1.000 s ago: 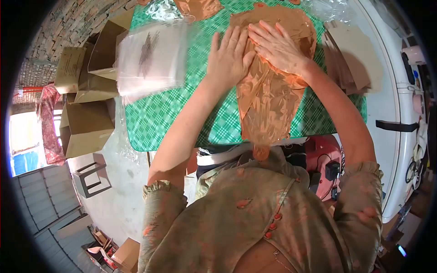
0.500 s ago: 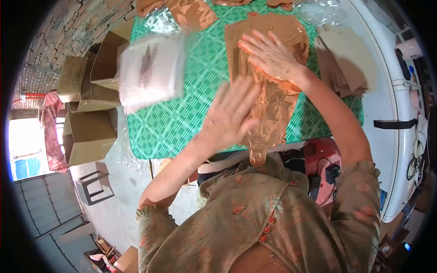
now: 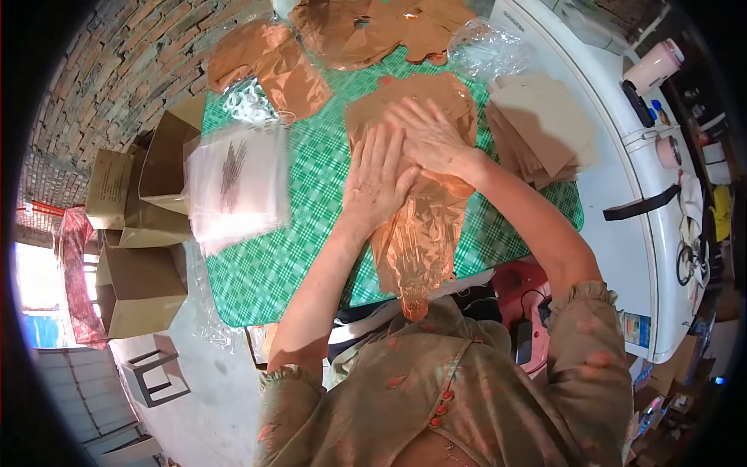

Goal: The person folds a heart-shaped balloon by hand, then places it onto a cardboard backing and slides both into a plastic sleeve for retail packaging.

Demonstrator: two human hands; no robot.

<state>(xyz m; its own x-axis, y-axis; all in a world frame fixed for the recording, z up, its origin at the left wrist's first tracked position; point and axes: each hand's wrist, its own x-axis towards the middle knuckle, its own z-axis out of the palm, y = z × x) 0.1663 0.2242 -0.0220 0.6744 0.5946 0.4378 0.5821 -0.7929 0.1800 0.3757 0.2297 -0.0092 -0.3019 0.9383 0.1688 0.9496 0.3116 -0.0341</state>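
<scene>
A flat, shiny copper-coloured foil balloon (image 3: 428,233) lies lengthwise on the green checked tablecloth (image 3: 319,167), its narrow end hanging over the near edge toward my body. My left hand (image 3: 375,175) rests flat on the left side of the foil, fingers stretched forward. Beside it, my right hand (image 3: 436,144) lies palm down across the upper part, fingers apart and slightly blurred. The two hands nearly meet, and neither grips anything. Both hide part of the foil beneath them.
Clear plastic bags (image 3: 241,183) are stacked at left, with small white rings (image 3: 253,103) behind. More copper foil pieces (image 3: 373,31) lie along the far edge. Brown card sheets (image 3: 541,124) sit at right, near a white appliance (image 3: 622,156). Open cardboard boxes (image 3: 148,280) stand left of the table.
My left hand has come down from above the near part of the foil onto its left side. My right hand has slid inward toward it. The view has shifted, showing more of the far edge.
</scene>
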